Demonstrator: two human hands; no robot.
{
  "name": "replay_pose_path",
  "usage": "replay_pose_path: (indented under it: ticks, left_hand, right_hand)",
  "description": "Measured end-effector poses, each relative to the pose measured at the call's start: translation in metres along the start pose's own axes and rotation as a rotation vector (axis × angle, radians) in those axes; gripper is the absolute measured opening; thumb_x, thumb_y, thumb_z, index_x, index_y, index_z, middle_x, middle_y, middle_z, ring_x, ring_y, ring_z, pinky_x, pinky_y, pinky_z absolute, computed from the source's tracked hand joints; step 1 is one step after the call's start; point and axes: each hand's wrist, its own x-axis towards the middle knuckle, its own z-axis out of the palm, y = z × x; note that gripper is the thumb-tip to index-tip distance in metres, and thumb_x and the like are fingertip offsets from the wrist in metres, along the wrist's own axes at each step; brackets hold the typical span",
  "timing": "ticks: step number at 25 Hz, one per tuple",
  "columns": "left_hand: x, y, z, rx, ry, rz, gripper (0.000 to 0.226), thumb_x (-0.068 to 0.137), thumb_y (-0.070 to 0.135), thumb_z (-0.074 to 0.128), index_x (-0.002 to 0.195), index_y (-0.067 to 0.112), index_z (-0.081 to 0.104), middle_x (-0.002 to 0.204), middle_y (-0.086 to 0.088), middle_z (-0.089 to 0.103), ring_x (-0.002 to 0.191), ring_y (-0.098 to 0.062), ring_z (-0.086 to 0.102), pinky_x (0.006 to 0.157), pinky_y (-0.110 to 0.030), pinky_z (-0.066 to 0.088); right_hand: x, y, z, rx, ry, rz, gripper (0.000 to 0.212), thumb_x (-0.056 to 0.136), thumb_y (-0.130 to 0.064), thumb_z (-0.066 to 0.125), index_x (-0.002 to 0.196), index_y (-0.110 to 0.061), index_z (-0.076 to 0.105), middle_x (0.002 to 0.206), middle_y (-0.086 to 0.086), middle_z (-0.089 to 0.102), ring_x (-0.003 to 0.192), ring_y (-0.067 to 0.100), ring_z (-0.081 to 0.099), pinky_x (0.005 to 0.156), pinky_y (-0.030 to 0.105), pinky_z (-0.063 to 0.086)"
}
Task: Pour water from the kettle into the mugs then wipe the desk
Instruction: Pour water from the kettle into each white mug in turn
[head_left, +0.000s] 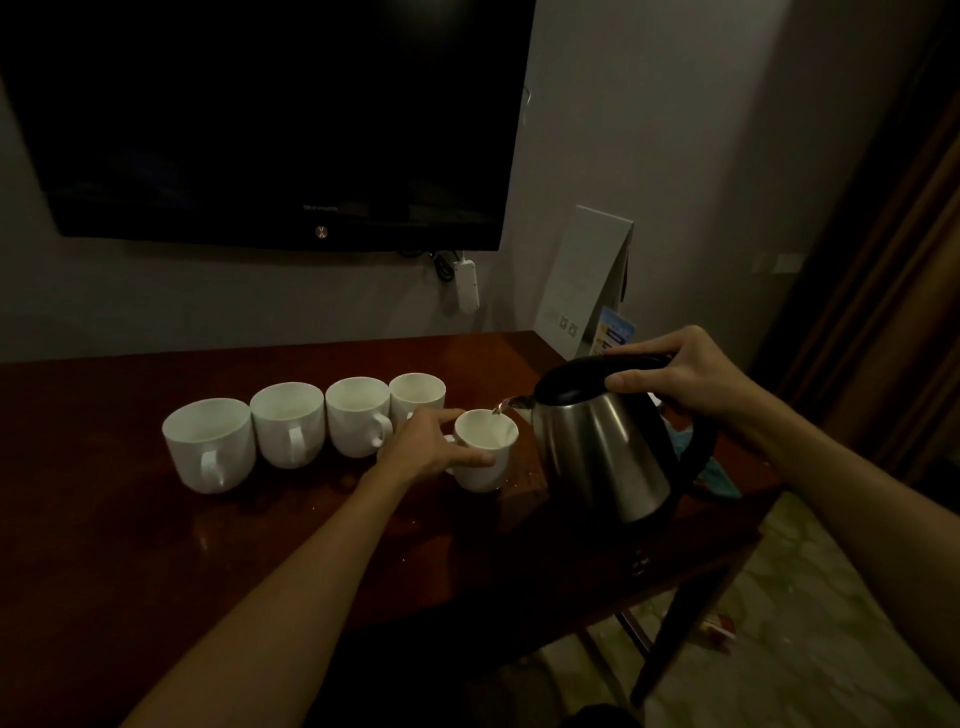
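Kettle (602, 436), gripped by right hand (691, 371), was tipped toward 9 o'clock; mug (485, 457), clasped by left hand (431, 444), should be steadied and flow kept thin.

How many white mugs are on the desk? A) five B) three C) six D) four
A: four mugs stand in a row, from the leftmost mug to the fourth mug, and a fifth mug is steadied by the left hand while the right hand tips the kettle over it.
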Motion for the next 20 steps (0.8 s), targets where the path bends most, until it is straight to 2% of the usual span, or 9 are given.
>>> replay_pose_path:
  ticks: [2, 3, 6, 8, 11, 13, 15, 18, 20]
  left_hand:
    - [0.0006, -0.0008, 0.0001, 0.001, -0.007, 0.002, 0.074, 0.064, 0.044, 0.090, 0.131, 0.028, 0.064, 0.127, 0.004, 0.066, 0.119, -0.017, 0.054, 0.099, -0.044, 0.050]
    - [0.0009, -0.0015, 0.0001, 0.005, -0.008, 0.004, 0.075, 0.063, 0.045, 0.089, 0.132, 0.029, 0.064, 0.128, 0.002, 0.067, 0.121, -0.018, 0.055, 0.100, -0.046, 0.050]
    - [0.0023, -0.0022, -0.0008, -0.005, -0.017, -0.008, 0.075, 0.065, 0.042, 0.090, 0.133, 0.028, 0.063, 0.131, 0.000, 0.065, 0.124, -0.020, 0.054, 0.099, -0.042, 0.050]
    - [0.0024, -0.0015, -0.0010, -0.011, -0.020, -0.004, 0.074, 0.066, 0.040, 0.090, 0.133, 0.026, 0.063, 0.132, -0.001, 0.065, 0.124, -0.021, 0.054, 0.097, -0.039, 0.050]
    - [0.0009, -0.0005, -0.0014, -0.020, -0.022, -0.006, 0.075, 0.067, 0.039, 0.090, 0.134, 0.025, 0.062, 0.132, -0.002, 0.064, 0.123, -0.020, 0.054, 0.093, -0.036, 0.049]
    - [-0.0003, 0.0002, -0.0013, -0.028, -0.027, -0.007, 0.074, 0.067, 0.038, 0.089, 0.134, 0.025, 0.061, 0.132, -0.002, 0.064, 0.121, -0.018, 0.054, 0.091, -0.034, 0.047]
    - [-0.0015, 0.0012, -0.0006, -0.036, -0.029, 0.003, 0.071, 0.069, 0.036, 0.089, 0.134, 0.025, 0.062, 0.133, -0.001, 0.064, 0.122, -0.018, 0.054, 0.089, -0.031, 0.046]
    - [-0.0026, 0.0013, 0.0003, -0.037, -0.019, 0.013, 0.069, 0.071, 0.035, 0.088, 0.134, 0.026, 0.062, 0.134, -0.001, 0.064, 0.125, -0.020, 0.053, 0.088, -0.030, 0.044]
    - [-0.0025, 0.0016, -0.0004, -0.041, -0.020, 0.004, 0.070, 0.070, 0.036, 0.088, 0.135, 0.027, 0.061, 0.136, -0.002, 0.062, 0.126, -0.021, 0.052, 0.091, -0.033, 0.044]
  right_hand:
    - [0.0015, -0.0010, 0.0007, 0.001, -0.007, -0.006, 0.039, 0.077, -0.026, 0.079, 0.114, -0.016, 0.074, 0.097, 0.012, 0.075, 0.084, 0.034, 0.071, 0.072, 0.051, 0.061]
    - [0.0022, -0.0019, 0.0007, -0.002, -0.012, -0.008, 0.038, 0.077, -0.025, 0.079, 0.114, -0.016, 0.074, 0.097, 0.011, 0.075, 0.083, 0.031, 0.072, 0.070, 0.049, 0.062]
    - [0.0038, -0.0035, 0.0009, 0.017, -0.024, 0.002, 0.036, 0.077, -0.024, 0.079, 0.113, -0.017, 0.074, 0.095, 0.015, 0.074, 0.066, 0.019, 0.069, 0.053, 0.027, 0.055]
    - [0.0044, -0.0038, 0.0007, 0.029, -0.022, 0.004, 0.037, 0.076, -0.025, 0.080, 0.112, -0.017, 0.075, 0.093, 0.021, 0.073, 0.063, 0.024, 0.064, 0.050, 0.023, 0.052]
    - [0.0050, -0.0037, 0.0009, 0.034, -0.024, 0.001, 0.039, 0.073, -0.029, 0.080, 0.110, -0.018, 0.076, 0.093, 0.027, 0.071, 0.062, 0.038, 0.059, 0.049, 0.023, 0.051]
    - [0.0052, -0.0023, 0.0010, 0.032, -0.026, -0.006, 0.038, 0.073, -0.029, 0.080, 0.110, -0.019, 0.076, 0.093, 0.026, 0.071, 0.071, 0.048, 0.060, 0.054, 0.030, 0.053]
    - [0.0040, -0.0017, 0.0006, 0.036, -0.028, -0.007, 0.038, 0.074, -0.028, 0.079, 0.111, -0.019, 0.075, 0.095, 0.022, 0.072, 0.076, 0.045, 0.064, 0.059, 0.038, 0.056]
    - [0.0030, -0.0019, 0.0005, 0.041, -0.029, -0.010, 0.037, 0.075, -0.026, 0.079, 0.112, -0.018, 0.075, 0.093, 0.022, 0.072, 0.063, 0.029, 0.065, 0.052, 0.031, 0.055]
    - [0.0031, -0.0018, 0.0004, 0.043, -0.026, -0.015, 0.037, 0.076, -0.025, 0.080, 0.111, -0.018, 0.075, 0.091, 0.024, 0.072, 0.063, 0.032, 0.063, 0.052, 0.033, 0.054]
